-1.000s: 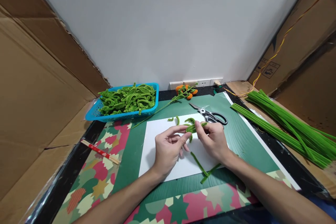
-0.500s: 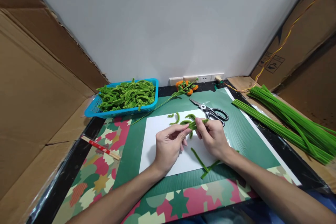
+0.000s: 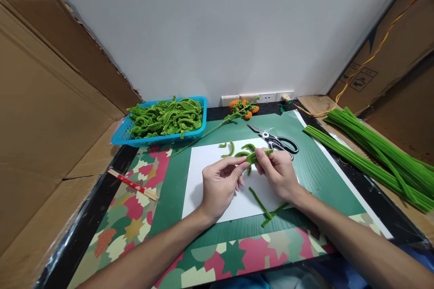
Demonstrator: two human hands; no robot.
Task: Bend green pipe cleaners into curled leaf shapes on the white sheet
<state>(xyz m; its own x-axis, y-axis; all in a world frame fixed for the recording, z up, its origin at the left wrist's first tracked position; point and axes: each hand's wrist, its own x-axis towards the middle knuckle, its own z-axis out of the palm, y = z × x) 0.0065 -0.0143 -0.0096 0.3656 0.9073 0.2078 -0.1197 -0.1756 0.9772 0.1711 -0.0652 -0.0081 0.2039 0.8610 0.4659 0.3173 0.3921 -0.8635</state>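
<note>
- Two hands met over the white paper (image 3: 200,189): the left hand (image 3: 219,187) pinched one end of a fuzzy green piece (image 3: 252,158) between thumb and forefinger, and the right hand (image 3: 276,169) gripped it farther along, its tip poking out past the right thumb.
- That piece was raised above the paper, around the middle of the tabletop (image 3: 379,201) rather than by any edge.
- Judging from the grip, light, even pressure suited the work: one hand to steady, the other to adjust, since a hard pinch could flatten the fuzz or leave a kink.
- Several curved green pieces (image 3: 232,148) lay on the paper just beyond the fingers; a lowered hand could have brushed them.
- Straight strips (image 3: 260,201) crossed the paper's near border, one running behind the right wrist; a raised forearm seemed the safer way past.
- Scissors (image 3: 265,135) lay just beyond the right hand, blades toward the tabletop's far edge, so room looked tightest there.
- Leftward looked roomier: paper and green mat (image 3: 169,198) stretched from the left hand toward the chopsticks (image 3: 133,184) by the tabletop's left edge.
- Toward the far left corner stood a blue basket (image 3: 195,133); beside it an orange-flowered stem (image 3: 233,116) reached toward the far edge.
- Long green stems (image 3: 379,158) lay along the right edge, well apart from the right hand.
</note>
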